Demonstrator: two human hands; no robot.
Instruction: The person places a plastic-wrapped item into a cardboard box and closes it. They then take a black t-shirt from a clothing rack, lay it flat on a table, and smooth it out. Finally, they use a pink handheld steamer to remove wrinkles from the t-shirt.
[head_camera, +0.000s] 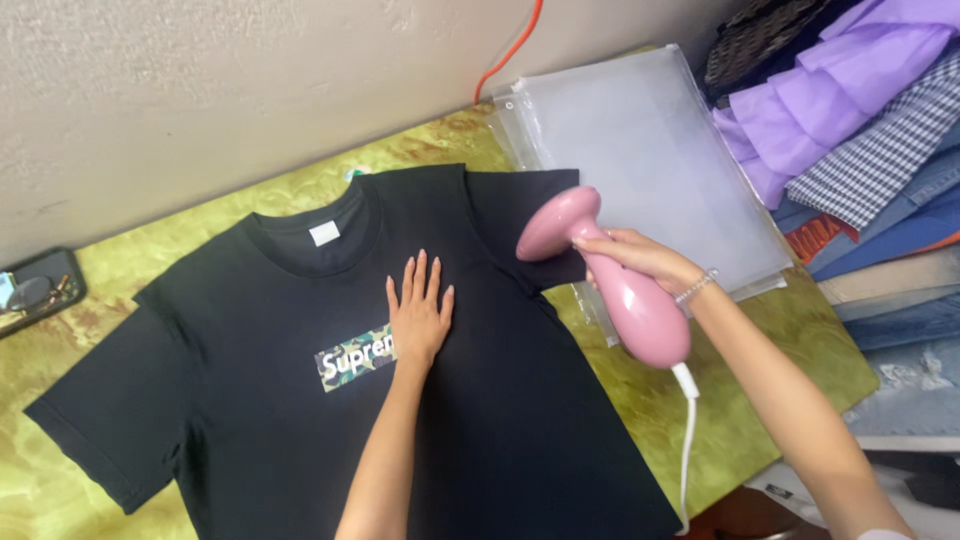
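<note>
- Head view looks down on a black T-shirt (300, 400) spread flat, front up, on a green-yellow marbled cloth (70, 330)
- Small white rectangular neck label (325, 234) sits inside the collar; a rectangular chest patch (352, 364), camouflage-patterned with white lettering, lies just left of the left hand
- Left hand (420, 312) lies flat, fingers spread, pressing the shirt's chest
- Right hand (640, 258) is wrapped around a pink handheld steamer (610, 275), whose round head is over the shirt's sleeve; a white cord (686, 440) trails from its base
- Clear plastic zip bags (640, 150) are stacked beside the shirt; I cannot tell any contents
- Folded clothes (870, 150), purple, checked and denim, are piled at right
- Dark case with glasses (35, 293) lies at far left
</note>
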